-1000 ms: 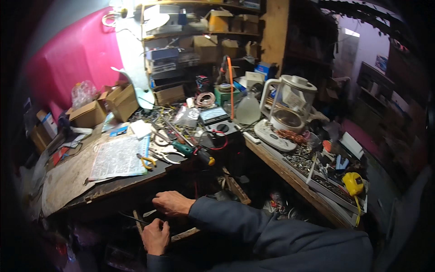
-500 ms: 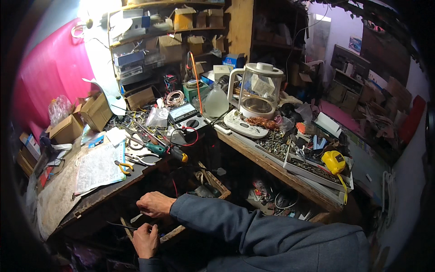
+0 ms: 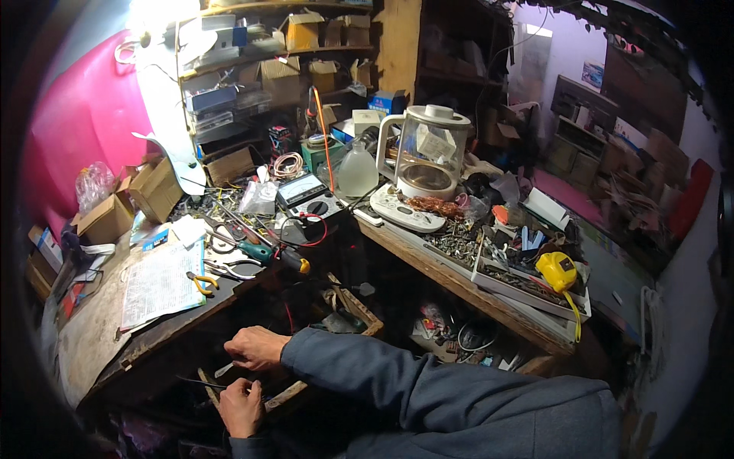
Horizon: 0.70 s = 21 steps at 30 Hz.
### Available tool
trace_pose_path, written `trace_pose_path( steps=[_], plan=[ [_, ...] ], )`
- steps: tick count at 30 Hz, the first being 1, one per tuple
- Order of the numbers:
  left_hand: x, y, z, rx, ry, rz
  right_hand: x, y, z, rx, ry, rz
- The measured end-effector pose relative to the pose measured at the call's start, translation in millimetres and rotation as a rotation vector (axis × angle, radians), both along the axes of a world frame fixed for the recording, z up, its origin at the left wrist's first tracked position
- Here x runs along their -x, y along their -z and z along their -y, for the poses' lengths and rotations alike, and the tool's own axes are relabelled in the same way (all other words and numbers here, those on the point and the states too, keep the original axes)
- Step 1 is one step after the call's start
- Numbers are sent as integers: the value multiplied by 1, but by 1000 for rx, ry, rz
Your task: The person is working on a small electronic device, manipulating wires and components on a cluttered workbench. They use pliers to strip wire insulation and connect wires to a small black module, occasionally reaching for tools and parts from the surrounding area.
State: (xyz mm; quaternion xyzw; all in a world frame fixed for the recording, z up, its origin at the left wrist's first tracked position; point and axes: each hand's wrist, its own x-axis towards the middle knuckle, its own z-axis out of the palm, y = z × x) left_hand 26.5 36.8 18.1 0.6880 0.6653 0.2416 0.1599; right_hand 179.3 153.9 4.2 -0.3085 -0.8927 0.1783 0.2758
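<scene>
My left hand (image 3: 241,408) is closed, with a thin dark rod-like or cord-like piece (image 3: 196,380) sticking out of it to the left. Just beyond it my right hand (image 3: 258,348) is curled shut, palm down; its fingertips face away, so anything in them is hidden. Both hands are over an open wooden drawer or tray (image 3: 290,392) below the edge of the bench. Beside the right hand's fingers shows a small pale flat piece (image 3: 222,370). A red wire (image 3: 289,315) rises behind that hand.
Yellow-handled cutters (image 3: 202,283) and a printed sheet (image 3: 157,284) lie on the left bench. Behind them are pliers (image 3: 235,268), a screwdriver (image 3: 294,262) and an analogue multimeter (image 3: 310,199). The right bench holds a glass kettle (image 3: 430,153), many screws (image 3: 451,245) and a yellow tape measure (image 3: 556,271).
The whole view has shifted slightly, so everything sits a little further left. Both hands keep nearly the same pose and place over the drawer.
</scene>
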Motion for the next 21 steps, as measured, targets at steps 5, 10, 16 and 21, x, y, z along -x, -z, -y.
trace_pose_path(
  steps=[5,10,16,21],
  plan=[
    [-2,2,0,-12,-3,-17,0,0,0,-21,-16,-48],
    [-3,0,-2,-4,7,-45,1,-1,0,13,-5,-38],
    [-1,4,-3,-21,52,-37,4,0,-2,13,13,-18],
    [-3,3,-3,8,28,6,3,-1,-1,8,16,-12]
  ],
)
